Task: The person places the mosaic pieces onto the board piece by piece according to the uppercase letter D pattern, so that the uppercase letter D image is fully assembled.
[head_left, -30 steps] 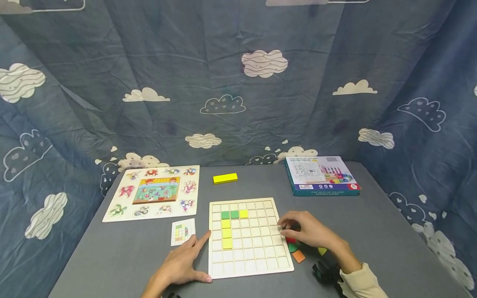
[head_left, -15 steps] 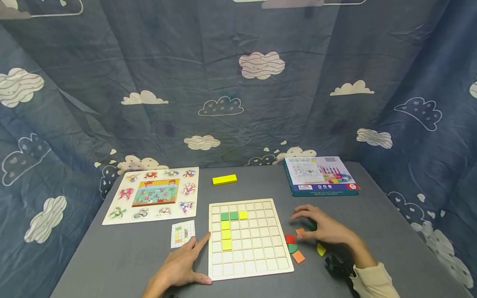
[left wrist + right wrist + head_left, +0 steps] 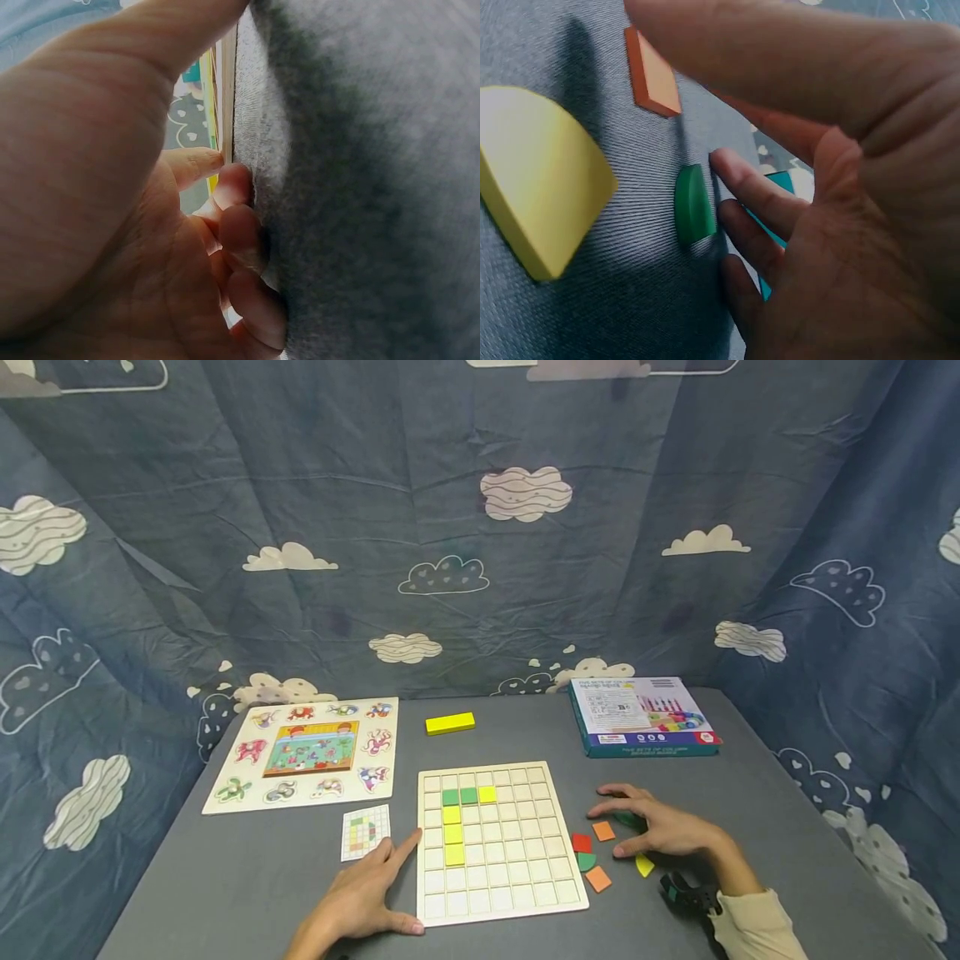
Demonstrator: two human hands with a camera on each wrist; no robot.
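Observation:
A wooden grid board (image 3: 517, 870) lies on the grey table, with green and yellow square tiles (image 3: 453, 833) in its upper left cells. My left hand (image 3: 360, 893) touches the board's left edge with index finger and thumb spread, the other fingers lying on the table. To the right of the board, my right hand (image 3: 667, 827) hovers low with fingers parted and nothing held. Beneath it is a green piece (image 3: 695, 204) with a curved side. A yellow quarter-round piece (image 3: 544, 176) and an orange square tile (image 3: 652, 79) lie near the thumb.
A red tile (image 3: 581, 843), a green rounded piece (image 3: 586, 862) and another orange tile (image 3: 598, 879) sit by the board's right edge. A pattern card (image 3: 365, 832), a picture puzzle (image 3: 378, 760), a yellow block (image 3: 450, 723) and a game box (image 3: 645, 710) lie farther around.
My right hand has moved right, away from the board's right edge, uncovering the red tile and an orange tile. My left hand has stayed at the board's left edge.

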